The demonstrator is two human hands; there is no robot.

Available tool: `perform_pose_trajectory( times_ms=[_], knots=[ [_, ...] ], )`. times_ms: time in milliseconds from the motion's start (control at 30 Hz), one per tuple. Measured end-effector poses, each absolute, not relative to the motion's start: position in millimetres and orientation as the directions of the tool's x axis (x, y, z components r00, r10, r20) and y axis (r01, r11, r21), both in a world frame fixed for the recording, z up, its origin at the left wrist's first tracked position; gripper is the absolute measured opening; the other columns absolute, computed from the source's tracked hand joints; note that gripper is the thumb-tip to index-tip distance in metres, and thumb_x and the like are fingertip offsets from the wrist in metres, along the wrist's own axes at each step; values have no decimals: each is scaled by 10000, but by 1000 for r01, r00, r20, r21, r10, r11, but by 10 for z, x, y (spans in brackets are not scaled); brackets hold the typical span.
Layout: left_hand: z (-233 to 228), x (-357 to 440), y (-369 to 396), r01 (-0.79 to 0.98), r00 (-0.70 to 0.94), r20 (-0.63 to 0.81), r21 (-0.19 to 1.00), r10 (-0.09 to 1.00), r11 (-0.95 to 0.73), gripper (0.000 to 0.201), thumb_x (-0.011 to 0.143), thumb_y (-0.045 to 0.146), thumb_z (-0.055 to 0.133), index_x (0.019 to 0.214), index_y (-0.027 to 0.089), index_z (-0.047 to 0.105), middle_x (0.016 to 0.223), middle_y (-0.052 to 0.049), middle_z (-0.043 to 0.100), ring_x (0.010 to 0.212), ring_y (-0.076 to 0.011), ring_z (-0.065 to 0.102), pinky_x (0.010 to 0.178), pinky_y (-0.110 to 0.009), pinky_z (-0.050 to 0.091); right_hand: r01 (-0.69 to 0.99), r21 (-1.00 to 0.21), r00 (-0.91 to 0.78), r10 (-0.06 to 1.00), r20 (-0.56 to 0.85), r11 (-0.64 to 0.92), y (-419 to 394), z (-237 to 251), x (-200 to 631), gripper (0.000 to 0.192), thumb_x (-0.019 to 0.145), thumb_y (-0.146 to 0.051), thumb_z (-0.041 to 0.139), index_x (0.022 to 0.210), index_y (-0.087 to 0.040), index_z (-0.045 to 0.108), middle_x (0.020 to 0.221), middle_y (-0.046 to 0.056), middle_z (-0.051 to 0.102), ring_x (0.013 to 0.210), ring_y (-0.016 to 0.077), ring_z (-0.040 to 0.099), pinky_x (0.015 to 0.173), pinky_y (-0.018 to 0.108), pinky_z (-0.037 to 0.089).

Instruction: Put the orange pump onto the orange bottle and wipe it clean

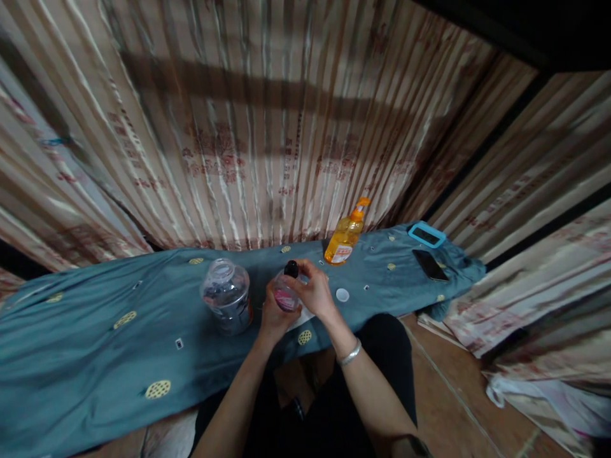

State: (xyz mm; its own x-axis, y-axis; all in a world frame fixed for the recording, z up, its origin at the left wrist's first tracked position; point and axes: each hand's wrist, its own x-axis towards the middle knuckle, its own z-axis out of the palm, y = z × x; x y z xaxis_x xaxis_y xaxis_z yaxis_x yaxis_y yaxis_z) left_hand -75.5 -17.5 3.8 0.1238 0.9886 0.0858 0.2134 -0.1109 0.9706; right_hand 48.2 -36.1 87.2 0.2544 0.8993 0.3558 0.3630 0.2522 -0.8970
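My left hand (275, 318) is wrapped round the body of a small clear bottle (285, 299) with a pink label and a black cap. Above it, my right hand (312, 289) has its fingers closed at the bottle's black cap (291, 268). A piece of something white, partly hidden, lies under my hands. To the left stands a large clear plastic jar (226, 299) with dark contents or a dark tint. A small white cap (342, 295) rests on the cloth just right of my right hand.
Behind on the right stands an orange pump bottle (344, 242). A blue-framed device (426, 235) and a dark phone (430, 265) lie at the right end of the green cloth-covered surface (95, 356). Patterned curtains (267, 146) hang behind; my knees are below the front edge.
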Motion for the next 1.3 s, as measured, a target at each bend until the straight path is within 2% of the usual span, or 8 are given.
perform_pose_trajectory(
  times_ms=[167,300,500,667,800,967,1067,1300],
  knots=[
    [45,-747,-177,212,107,86,971,991,-107,901,569,196,878,1386,216,500,1252,-88,760,1152,-323,778,1036,-468,629,375,-885,182,914,363,277,-462,927,489,494,917,-653,719,1126,-205,712,1020,76,811,947,246,767,902,457,615],
    [25,-750,-174,195,92,122,971,988,-138,884,550,213,885,1351,209,511,1286,-109,747,1202,-344,761,1060,-475,619,400,-884,245,901,359,244,-461,1021,443,569,818,-664,807,1176,-239,681,1128,90,823,1038,277,777,964,477,616],
    [19,-735,-160,211,78,125,968,989,-139,906,556,172,896,1376,192,512,1269,-132,752,1164,-353,775,995,-458,644,439,-872,308,875,374,217,-405,1082,423,505,817,-681,807,974,-236,629,1276,171,805,1201,336,767,1085,556,581],
    [23,-718,-163,217,79,95,970,992,-110,932,557,165,891,1399,202,493,1227,-100,766,1092,-333,793,972,-462,653,493,-828,181,900,397,267,-487,1065,487,377,960,-371,716,1281,-176,689,1372,168,788,1314,305,736,1150,542,555],
    [16,-711,-172,232,67,91,967,994,-104,936,552,177,897,1398,190,497,1226,-105,767,1110,-349,793,982,-474,654,531,-797,133,901,412,286,-506,1101,494,449,964,-390,705,1343,-151,672,1419,192,765,1377,311,703,1178,537,540],
    [-20,-713,-185,227,91,102,966,991,-120,922,576,190,890,1405,213,486,1313,-115,754,1185,-339,779,1048,-482,632,574,-786,239,871,430,230,-445,1107,484,562,846,-652,792,1103,-172,657,1332,237,773,1314,389,718,1137,602,552],
    [-50,-711,-184,201,106,125,969,986,-145,933,573,197,898,1407,211,482,1329,-126,750,1182,-337,780,1043,-478,633,582,-783,237,875,422,220,-425,1061,514,452,842,-563,832,1024,-187,659,1300,214,789,1287,381,733,1133,610,555],
    [-89,-699,-181,206,80,129,968,988,-143,963,559,189,901,1430,178,488,1264,-135,757,1128,-362,785,1003,-510,643,572,-768,69,917,392,286,-515,1093,559,464,918,-266,751,1364,-165,675,1429,166,766,1358,302,717,1172,546,558]
  ],
)
